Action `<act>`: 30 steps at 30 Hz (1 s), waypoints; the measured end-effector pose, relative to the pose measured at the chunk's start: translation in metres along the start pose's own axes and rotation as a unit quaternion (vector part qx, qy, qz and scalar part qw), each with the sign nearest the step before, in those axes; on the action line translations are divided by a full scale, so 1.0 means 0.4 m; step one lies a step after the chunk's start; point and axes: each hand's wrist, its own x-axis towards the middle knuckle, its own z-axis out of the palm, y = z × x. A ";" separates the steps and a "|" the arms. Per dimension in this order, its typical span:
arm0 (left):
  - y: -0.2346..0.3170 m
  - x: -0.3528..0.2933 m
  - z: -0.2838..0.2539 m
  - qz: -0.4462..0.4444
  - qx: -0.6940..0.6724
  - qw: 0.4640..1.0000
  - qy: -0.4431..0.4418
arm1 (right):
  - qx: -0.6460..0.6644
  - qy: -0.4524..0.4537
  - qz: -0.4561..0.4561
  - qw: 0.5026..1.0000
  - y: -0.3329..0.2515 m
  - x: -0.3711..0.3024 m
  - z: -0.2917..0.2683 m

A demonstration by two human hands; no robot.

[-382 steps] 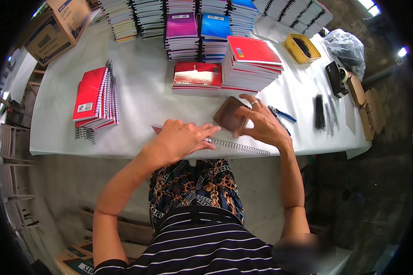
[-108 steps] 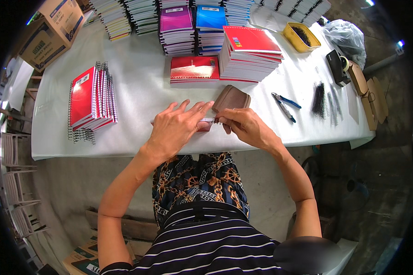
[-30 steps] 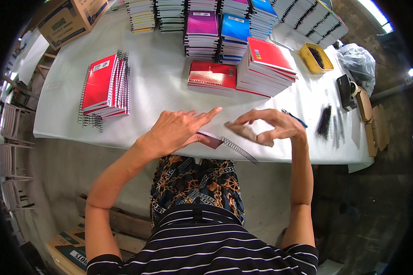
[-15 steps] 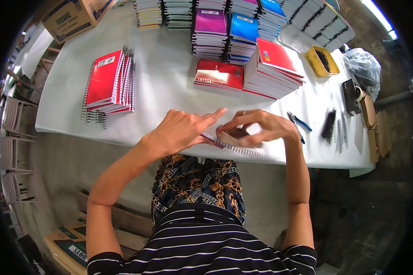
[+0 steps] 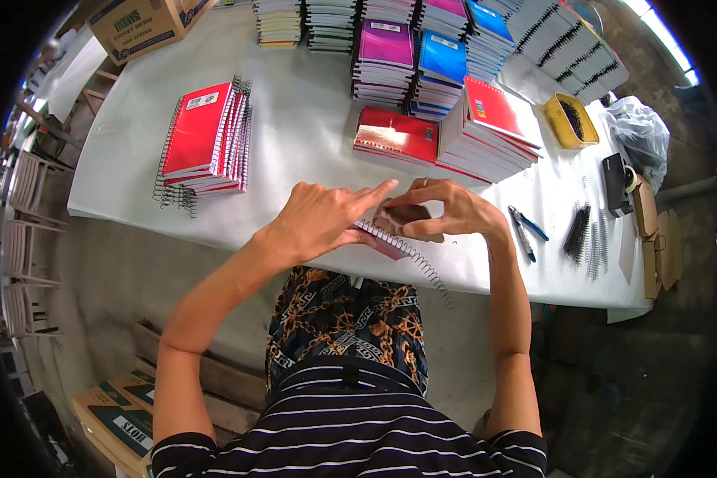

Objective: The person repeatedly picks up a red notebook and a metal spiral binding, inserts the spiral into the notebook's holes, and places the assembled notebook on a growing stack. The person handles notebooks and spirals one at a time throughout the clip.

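Note:
My left hand (image 5: 311, 217) grips a small notebook (image 5: 389, 248) on edge near the table's front edge, its index finger stretched out above. A metal spiral coil (image 5: 427, 269) runs along the notebook's punched edge, and its loose end dangles past the table edge. In my right hand (image 5: 460, 209) is a brownish, flat, pad-like piece (image 5: 405, 217), pinched between thumb and fingers beside the coil; its exact kind is unclear. Left of my hands, red spiral notebooks (image 5: 195, 134) are piled with coil ends sticking out. Beyond my hands lie red-covered books without coils (image 5: 396, 135).
A tall red-topped stack (image 5: 494, 111) stands behind my right hand. To the right are blue-handled pliers (image 5: 527, 231), loose coils (image 5: 579, 235), a yellow tub (image 5: 570, 127), a tape dispenser (image 5: 617, 185) and a plastic bag (image 5: 639, 135). Purple notebooks (image 5: 385, 44) and a carton (image 5: 139, 28) stand far off.
My right hand and its brownish piece have moved slightly along the coil and now show less blur. The coil's loose end has swung downward. The whole view has shifted a little.

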 end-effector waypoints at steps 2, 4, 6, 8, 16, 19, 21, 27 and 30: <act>-0.005 -0.003 0.002 0.000 -0.009 1.000 0.022 | 0.167 0.001 -0.133 0.977 0.003 -0.006 0.000; -0.016 -0.007 0.016 -0.003 -0.028 0.998 0.051 | 0.131 -0.023 -0.154 0.979 -0.007 -0.003 -0.015; -0.030 -0.009 0.025 -0.013 -0.078 0.996 0.038 | 0.061 -0.027 -0.041 0.997 -0.027 0.020 -0.012; -0.036 -0.008 0.020 -0.043 -0.139 0.989 0.018 | 0.118 -0.008 -0.058 0.991 -0.024 0.030 -0.014; -0.064 -0.026 0.082 -0.068 -0.438 0.887 0.131 | 0.267 -0.031 -0.144 0.952 0.022 0.041 -0.020; -0.069 -0.039 0.091 -0.046 -0.420 0.893 0.153 | 0.042 -0.047 -0.011 0.998 -0.051 0.075 -0.013; -0.061 -0.040 0.089 -0.073 -0.442 0.883 0.140 | 0.090 -0.030 -0.062 0.994 -0.029 0.075 -0.018; -0.075 -0.056 0.098 -0.082 -0.467 0.872 0.121 | 0.045 -0.019 -0.040 0.998 -0.056 0.082 -0.009; -0.096 -0.060 0.093 -0.049 -0.504 0.859 0.074 | 0.054 0.014 -0.050 0.997 -0.047 0.043 -0.019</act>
